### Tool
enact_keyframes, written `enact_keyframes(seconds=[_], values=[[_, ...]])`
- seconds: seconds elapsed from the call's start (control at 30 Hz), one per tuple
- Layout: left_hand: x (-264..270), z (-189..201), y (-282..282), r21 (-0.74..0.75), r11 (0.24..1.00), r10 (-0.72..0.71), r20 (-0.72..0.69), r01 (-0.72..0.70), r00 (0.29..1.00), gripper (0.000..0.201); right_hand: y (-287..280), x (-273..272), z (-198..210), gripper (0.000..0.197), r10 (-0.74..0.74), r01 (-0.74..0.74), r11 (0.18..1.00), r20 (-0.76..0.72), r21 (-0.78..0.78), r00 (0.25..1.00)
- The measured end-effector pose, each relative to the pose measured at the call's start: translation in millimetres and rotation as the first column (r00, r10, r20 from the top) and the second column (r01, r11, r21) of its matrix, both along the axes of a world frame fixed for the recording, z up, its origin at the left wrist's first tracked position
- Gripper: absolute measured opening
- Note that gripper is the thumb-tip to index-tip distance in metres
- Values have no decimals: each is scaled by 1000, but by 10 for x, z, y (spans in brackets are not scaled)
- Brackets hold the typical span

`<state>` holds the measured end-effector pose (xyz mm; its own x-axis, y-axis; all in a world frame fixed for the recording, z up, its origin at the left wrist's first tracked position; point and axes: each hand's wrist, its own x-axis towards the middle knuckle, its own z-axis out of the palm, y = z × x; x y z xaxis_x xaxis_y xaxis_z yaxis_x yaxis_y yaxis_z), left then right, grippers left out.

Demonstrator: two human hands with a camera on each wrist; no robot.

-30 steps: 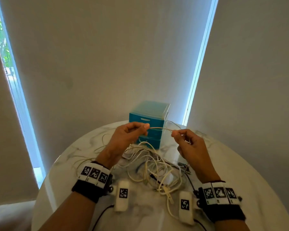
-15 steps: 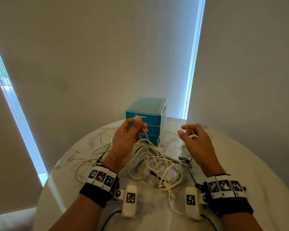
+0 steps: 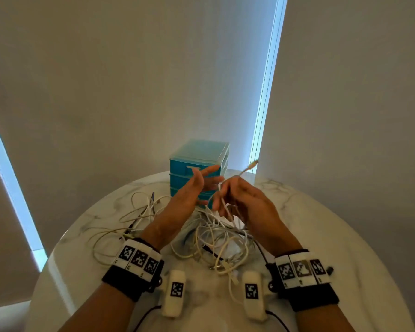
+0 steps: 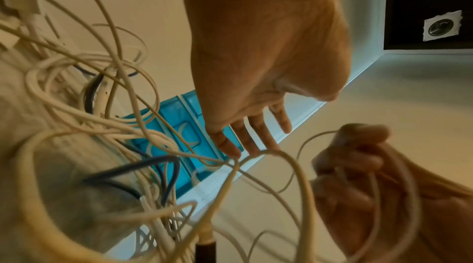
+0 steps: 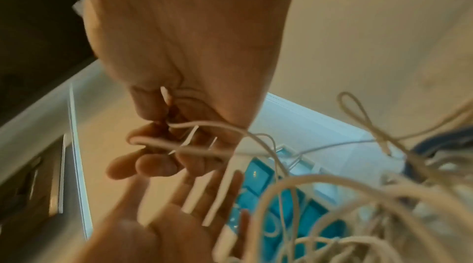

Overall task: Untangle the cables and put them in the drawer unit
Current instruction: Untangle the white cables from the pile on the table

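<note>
We found the work at its untangling step, with nothing yet stowed. The right hand (image 3: 247, 204) was closed around a thin white cable (image 3: 225, 207), fingers curled over several turns of it, as the right wrist view confirmed. One plug end (image 3: 253, 164) of that cable stood free above the hand, pointing toward 1 o'clock. The left hand (image 3: 185, 200) was held flat, fingers straight and spread, gripping nothing; its fingertips (image 4: 252, 150) sat close to a loop of cable, though we could not tell whether they touched it.

The remaining cables (image 3: 213, 240) lay in a loose tangle at the centre of the round marble table (image 3: 333, 236), directly below both hands, with further loops (image 3: 120, 226) trailing out toward 9 o'clock. The held cable ran down into that tangle. White leads were mixed with at least one dark one.

The blue drawer unit (image 3: 199, 168) stood at 12 o'clock on the table's far edge, just behind the hands. Its drawers all appeared closed.

In our judgement the next move called for drawing the held cable clear of the pile, the left hand steadying or parting the tangle so neighbouring loops did not lift with it. A drawer would then need opening before anything could go in.
</note>
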<state>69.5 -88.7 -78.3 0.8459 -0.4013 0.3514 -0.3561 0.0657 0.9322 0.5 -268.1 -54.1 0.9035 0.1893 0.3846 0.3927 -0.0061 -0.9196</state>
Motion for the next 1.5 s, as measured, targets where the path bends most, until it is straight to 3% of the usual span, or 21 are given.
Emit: enact_keyframes(seconds=[0.1,0.2,0.27,0.33,0.43,0.5,0.57,0.63,0.7,0.77,0.8,0.87,0.93,0.97,1.0,1.07,1.13,1.2,1.33,1.4,1.5], values=[[-82,26,-86,75,982,-155,-185,171,970,88,-43,-67,112,40,8,-2,956,-20,294,1000],[-164,18,-79,197,960,-187,-83,200,979,65,-162,-1,87,37,-82,113,897,-90,427,993],[-121,-14,-68,184,972,-148,-16,148,989,52,-247,92,8,37,-194,240,852,-144,465,970],[-35,-30,-51,135,990,-26,6,25,1000,49,-315,186,-81,41,-379,423,800,-187,426,906],[94,-13,73,159,952,256,60,-263,965,47,-430,264,-182,46,-645,673,717,-193,182,740],[202,81,217,234,909,340,59,-344,938,44,-489,280,-224,44,-609,650,739,-235,177,757],[284,254,390,247,952,214,-112,-182,970,41,-486,296,-257,42,-521,577,786,-265,221,812],[336,532,614,61,997,54,-275,-39,960,36,-412,309,-244,41,-468,524,821,-259,226,845],[379,848,898,-224,972,-4,-290,-64,957,22,-343,303,-238,40,-417,480,831,-256,281,872],[470,1104,1281,-476,843,143,-254,-253,956,10,-312,275,-214,37,-365,455,796,-282,399,887],[556,1171,1541,-504,776,291,-247,-379,924,16,-304,251,-196,35,-342,446,773,-296,451,892],[707,1172,2048,-224,701,639,-223,-677,736,33,-243,193,-143,33,-285,393,781,-283,485,916],[823,1037,2444,214,542,840,-104,-813,533,39,-65,131,-89,33,-190,278,871,-242,405,951],[853,929,2546,323,510,858,-127,-797,497,36,55,103,-75,34,-142,219,914,-236,340,961],[840,820,2580,377,530,845,-161,-760,509,31,171,90,-70,33,-112,177,946,-240,272,964],[806,616,2549,478,526,845,-201,-703,495,38,335,93,-94,32,-116,159,973,-242,167,963],[680,521,2383,525,529,824,-132,-666,551,45,373,95,-123,31,-150,192,968,-242,160,959],[554,502,2118,512,567,758,-18,-645,652,36,310,102,-135,29,-198,251,948,-253,197,947],[215,609,1160,376,824,421,92,-423,902,25,213,150,-163,28,-288,347,906,-245,244,926],[76,621,639,320,906,259,101,-278,961,32,217,182,-192,26,-312,360,900,-215,246,926],[-13,548,40,200,978,66,-41,-57,997,45,201,184,-240,24,-375,394,900,-128,188,918]])
